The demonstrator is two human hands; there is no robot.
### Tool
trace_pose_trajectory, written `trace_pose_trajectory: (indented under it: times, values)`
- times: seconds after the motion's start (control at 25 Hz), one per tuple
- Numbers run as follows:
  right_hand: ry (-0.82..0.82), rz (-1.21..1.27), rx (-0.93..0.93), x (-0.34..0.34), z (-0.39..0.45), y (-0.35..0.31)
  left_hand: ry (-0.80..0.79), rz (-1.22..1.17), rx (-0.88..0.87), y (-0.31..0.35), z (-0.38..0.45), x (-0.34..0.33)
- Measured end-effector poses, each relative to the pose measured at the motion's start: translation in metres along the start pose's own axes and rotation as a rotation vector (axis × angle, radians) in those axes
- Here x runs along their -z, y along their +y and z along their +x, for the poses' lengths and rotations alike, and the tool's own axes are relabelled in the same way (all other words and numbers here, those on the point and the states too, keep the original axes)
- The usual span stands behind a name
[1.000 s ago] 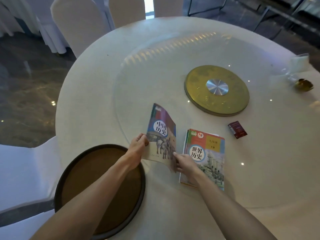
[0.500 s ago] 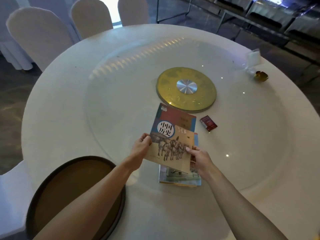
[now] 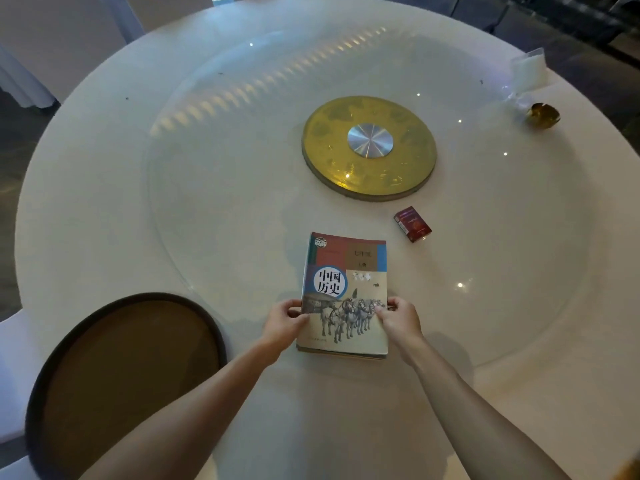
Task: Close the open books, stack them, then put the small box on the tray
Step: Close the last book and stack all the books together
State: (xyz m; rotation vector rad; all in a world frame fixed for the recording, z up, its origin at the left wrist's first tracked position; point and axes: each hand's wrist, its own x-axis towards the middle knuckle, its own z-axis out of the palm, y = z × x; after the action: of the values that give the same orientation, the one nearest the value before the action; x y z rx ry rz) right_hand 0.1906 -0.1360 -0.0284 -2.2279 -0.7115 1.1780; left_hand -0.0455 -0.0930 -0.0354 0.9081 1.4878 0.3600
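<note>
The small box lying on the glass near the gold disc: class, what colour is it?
Dark red small box, seen in the head view.

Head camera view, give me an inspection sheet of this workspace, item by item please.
Surface: round white table with a glass turntable and a gold centre disc.
Job's things: top book closed, lying on a second book whose edge shows beneath; small red box on the glass, right of the books, not on the tray; brown tray at the near left edge, nothing in it.
Clutter: small gold bowl and clear packet at far right.
Hands: left hand and right hand grip the top book's side edges.
Cables: nothing seen.
Surroundings: white-covered chairs, dark floor.
</note>
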Motion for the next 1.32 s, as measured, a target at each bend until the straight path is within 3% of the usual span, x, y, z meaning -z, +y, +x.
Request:
trace_pose_trajectory:
  times: [0.28, 0.48, 0.68, 0.84, 1.04, 1.32]
  values:
    - [0.038, -0.437, 0.12, -0.003, 0.005, -0.001, 0.251, 0.524, -0.169, 0.008, 0.005, -0.004]
    - [0.087, -0.676, 0.161, 0.003, 0.015, -0.01, 0.097, 0.531, -0.129, 0.016, 0.024, -0.009]
    - [0.027, -0.386, 0.026, 0.004, 0.04, -0.009, 0.034, 0.567, -0.149, 0.024, 0.031, -0.013]
    - [0.045, -0.394, 0.046, -0.002, 0.04, -0.015, -0.023, 0.614, -0.134, 0.026, 0.04, -0.01]
    - [0.066, -0.363, 0.037, -0.006, 0.042, -0.011, 0.077, 0.414, -0.06, 0.033, 0.036, -0.015]
    - [0.065, -0.278, 0.032, -0.005, 0.041, -0.009, 0.056, 0.184, -0.002, 0.032, 0.026, -0.016]
